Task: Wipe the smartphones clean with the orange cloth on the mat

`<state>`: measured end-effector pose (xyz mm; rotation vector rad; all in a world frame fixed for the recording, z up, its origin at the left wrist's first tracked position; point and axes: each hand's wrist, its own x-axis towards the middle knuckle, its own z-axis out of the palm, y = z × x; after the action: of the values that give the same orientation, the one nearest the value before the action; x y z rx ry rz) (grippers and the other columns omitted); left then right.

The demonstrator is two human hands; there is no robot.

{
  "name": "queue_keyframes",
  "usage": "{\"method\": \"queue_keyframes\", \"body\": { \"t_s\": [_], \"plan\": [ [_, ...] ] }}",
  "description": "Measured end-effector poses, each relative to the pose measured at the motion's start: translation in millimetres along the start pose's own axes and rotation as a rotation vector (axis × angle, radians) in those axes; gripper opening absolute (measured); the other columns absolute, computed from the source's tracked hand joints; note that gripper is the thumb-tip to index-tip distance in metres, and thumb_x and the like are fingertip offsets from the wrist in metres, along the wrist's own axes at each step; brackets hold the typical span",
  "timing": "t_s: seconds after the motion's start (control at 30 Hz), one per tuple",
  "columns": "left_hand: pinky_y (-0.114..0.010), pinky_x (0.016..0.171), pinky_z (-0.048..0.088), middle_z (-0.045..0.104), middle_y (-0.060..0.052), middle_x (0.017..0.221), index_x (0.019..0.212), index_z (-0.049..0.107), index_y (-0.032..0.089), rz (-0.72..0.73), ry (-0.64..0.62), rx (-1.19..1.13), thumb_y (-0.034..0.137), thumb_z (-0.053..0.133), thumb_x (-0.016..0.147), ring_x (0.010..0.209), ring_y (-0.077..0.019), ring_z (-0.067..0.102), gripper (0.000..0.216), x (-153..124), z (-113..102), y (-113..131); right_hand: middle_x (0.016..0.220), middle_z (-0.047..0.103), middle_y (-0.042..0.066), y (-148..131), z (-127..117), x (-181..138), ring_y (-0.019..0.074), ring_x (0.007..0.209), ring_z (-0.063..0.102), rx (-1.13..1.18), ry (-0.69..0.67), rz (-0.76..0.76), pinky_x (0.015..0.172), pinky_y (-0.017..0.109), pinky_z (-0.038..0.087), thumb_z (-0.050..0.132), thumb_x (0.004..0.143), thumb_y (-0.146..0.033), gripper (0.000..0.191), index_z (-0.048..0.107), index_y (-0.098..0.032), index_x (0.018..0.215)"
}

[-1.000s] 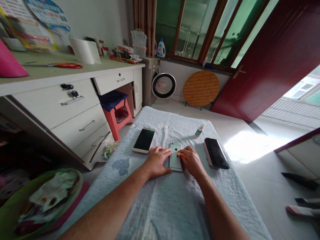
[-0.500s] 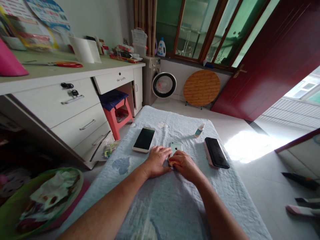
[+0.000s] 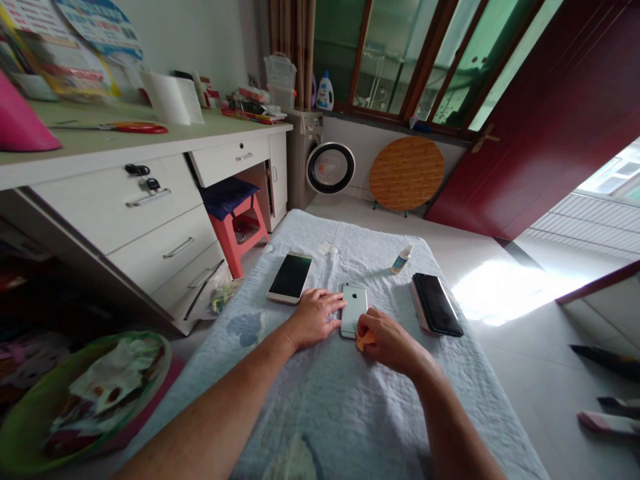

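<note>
Right hand pinched a crumpled orange cloth. Smooth, flat silver phone lay between it and the left hand, which rested open, fingertips at the phone's edge. Puckered sheet lay beneath both.

Right hand shifted rightward, orange cloth now at lower corner of silver phone — back more exposed

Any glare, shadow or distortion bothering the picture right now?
Head view: sunlight burns out a patch of floor; same view, the small bottle casts a soft shadow leftward on the cloth; the green basin near the edge looks stretched; the silver phone's logo is readable.
</note>
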<state>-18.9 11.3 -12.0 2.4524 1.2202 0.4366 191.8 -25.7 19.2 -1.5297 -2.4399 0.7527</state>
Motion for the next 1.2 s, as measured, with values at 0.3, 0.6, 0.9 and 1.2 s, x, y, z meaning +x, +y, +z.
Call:
{"method": "queue_keyframes", "body": {
  "t_s": [0.3,0.6,0.9,1.2],
  "plan": [
    [-0.044,0.107,0.026,0.050,0.002,0.141,0.127,0.056,0.034,-0.001,-0.008,0.009,0.040,0.058,0.087,0.124,-0.0246,0.044,0.040,0,4,-3,0.083,0.055,0.002,-8,11,4,0.0154,0.082,0.050,-0.068,0.081,-0.067,0.075,0.024,0.036,0.057,0.070,-0.007,0.014,0.060,-0.018,0.078],
    [-0.043,0.105,0.028,0.051,0.001,0.140,0.129,0.055,0.033,0.011,-0.003,0.006,0.049,0.050,0.090,0.122,-0.0251,0.045,0.042,0,2,-2,0.088,0.054,0.002,-19,24,14,0.0133,0.080,0.052,-0.019,0.088,-0.126,0.072,0.023,0.036,0.058,0.077,-0.012,0.009,0.060,-0.018,0.084],
    [-0.043,0.105,0.029,0.053,0.000,0.139,0.128,0.055,0.030,-0.020,0.004,0.025,0.046,0.054,0.089,0.122,-0.0255,0.046,0.043,0,4,0,0.085,0.056,0.002,-18,21,11,0.0137,0.076,0.051,-0.105,0.077,-0.029,0.068,0.024,0.033,0.057,0.076,-0.013,0.008,0.058,-0.018,0.083],
    [-0.045,0.105,0.028,0.053,0.001,0.139,0.128,0.056,0.031,-0.036,-0.001,0.036,0.041,0.060,0.085,0.122,-0.0258,0.046,0.044,1,6,-1,0.082,0.056,0.002,-4,1,-1,0.0118,0.069,0.049,-0.098,0.003,0.081,0.062,0.023,0.030,0.055,0.071,-0.011,0.009,0.057,-0.017,0.076]
  ]
}}
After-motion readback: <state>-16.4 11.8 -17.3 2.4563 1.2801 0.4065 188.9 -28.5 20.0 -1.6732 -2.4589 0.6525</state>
